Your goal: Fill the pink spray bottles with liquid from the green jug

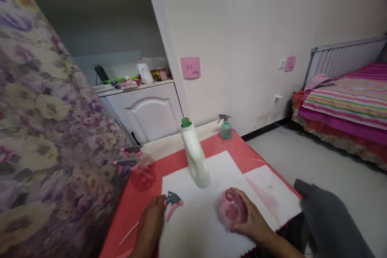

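Observation:
My left hand (pixel 152 223) is closed on a grey and pink trigger spray head (pixel 173 199) near the table's front left. A thin white tube (pixel 129 233) shows on the other side of that hand. My right hand (pixel 252 219) wraps round the side of a see-through pink bottle (pixel 230 211), whose mouth is uncovered and faces up. A tall pale green-white jug (pixel 196 159) stands behind, between my hands, with green showing in its neck. Two pink spray bottles (pixel 142 177) with grey heads stand at the left; a green spray bottle (pixel 226 130) is at the back.
White paper sheets (pixel 217 165) lie on the red table cover (pixel 238 149). A floral curtain (pixel 45 149) hangs close at the left. Behind are a white cabinet (pixel 148 111) and wall; a grey object (pixel 332 217) stands at the right, and a bed (pixel 356 105) farther off.

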`<state>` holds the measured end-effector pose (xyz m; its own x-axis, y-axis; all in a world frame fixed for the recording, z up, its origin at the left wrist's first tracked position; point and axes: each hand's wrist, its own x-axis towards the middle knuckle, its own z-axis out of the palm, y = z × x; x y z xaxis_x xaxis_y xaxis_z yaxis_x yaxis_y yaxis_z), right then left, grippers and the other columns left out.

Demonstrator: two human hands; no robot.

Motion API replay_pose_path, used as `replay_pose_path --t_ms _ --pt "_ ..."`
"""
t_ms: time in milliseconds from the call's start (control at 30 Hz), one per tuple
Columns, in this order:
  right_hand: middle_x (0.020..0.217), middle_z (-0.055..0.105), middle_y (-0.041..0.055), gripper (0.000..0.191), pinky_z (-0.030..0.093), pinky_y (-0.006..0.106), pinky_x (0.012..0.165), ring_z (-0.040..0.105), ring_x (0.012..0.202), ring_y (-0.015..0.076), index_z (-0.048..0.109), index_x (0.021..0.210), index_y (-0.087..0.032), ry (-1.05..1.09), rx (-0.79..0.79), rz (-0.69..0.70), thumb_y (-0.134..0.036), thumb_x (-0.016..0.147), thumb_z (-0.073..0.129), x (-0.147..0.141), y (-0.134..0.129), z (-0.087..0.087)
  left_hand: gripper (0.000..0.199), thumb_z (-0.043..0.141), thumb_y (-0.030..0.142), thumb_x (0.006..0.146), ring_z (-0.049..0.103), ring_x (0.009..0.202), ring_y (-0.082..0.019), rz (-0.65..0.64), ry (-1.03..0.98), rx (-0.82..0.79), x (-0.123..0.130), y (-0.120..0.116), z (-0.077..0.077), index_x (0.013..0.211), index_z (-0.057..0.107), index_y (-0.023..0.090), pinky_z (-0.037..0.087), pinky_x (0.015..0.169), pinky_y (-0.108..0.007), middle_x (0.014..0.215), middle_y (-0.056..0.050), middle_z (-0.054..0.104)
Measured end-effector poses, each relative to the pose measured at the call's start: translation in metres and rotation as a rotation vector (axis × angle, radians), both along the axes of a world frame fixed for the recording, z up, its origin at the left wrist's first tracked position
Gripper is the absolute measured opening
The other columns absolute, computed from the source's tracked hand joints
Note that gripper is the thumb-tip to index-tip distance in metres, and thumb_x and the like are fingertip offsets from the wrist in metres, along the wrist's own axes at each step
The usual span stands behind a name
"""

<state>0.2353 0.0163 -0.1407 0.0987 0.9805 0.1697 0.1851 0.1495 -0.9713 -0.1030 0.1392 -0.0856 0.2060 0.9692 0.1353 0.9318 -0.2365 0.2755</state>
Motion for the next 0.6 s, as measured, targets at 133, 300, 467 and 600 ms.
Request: replay_pose_path --t_ms 133,300,467,600 --pt "0.137 0.053 0.0095 0.094 0.035 0.045 0.112 0.047 0.13 0.0304 0.044 0.132 -0.024 0.018 0.008 -0.004 -0.007 0.046 0.079 -0.001 0.001 0.004 0.029 0.04 0.03 0.088 0.068 0.09 -0.026 0.057 -0.023 0.02 0.012 -0.014 0.024 0.102 0.064 0.023 0.048 0.075 -0.032 0.1 -0.009 0.073" --pt "0.136 0.054 0.0099 0.092 0.036 0.046 0.112 0.048 0.129 0.0306 0.045 0.13 -0.024 0.033 0.023 -0.001 -0.008 0.046 0.078 -0.002 0.0 0.009 0.035 0.05 0.043 0.083 0.067 0.075 -0.024 0.128 -0.27 0.1 0.045 -0.046 0.07 0.11 0.058 0.022 0.05 0.068 -0.032 0.093 -0.006 0.071" --pt "0.136 0.054 0.0107 0.093 0.036 0.045 0.111 0.048 0.13 0.0316 0.044 0.131 -0.023 0.049 0.028 0.007 -0.01 0.046 0.079 -0.002 0.001 0.007 0.044 0.066 0.049 0.071 0.063 0.069 -0.019 0.133 -0.768 0.097 0.091 -0.069 0.115 0.104 0.063 0.02 0.053 0.065 -0.029 0.084 -0.001 0.069" --pt "0.137 0.052 0.0118 0.094 0.035 0.045 0.112 0.046 0.131 0.0319 0.041 0.132 -0.022 0.032 0.046 0.031 -0.012 0.046 0.079 -0.001 0.003 0.001 0.042 0.071 0.043 0.072 0.064 0.079 -0.016 0.078 -1.114 -0.003 0.124 -0.081 0.135 0.104 0.063 0.018 0.053 0.073 -0.027 0.089 -0.001 0.068"
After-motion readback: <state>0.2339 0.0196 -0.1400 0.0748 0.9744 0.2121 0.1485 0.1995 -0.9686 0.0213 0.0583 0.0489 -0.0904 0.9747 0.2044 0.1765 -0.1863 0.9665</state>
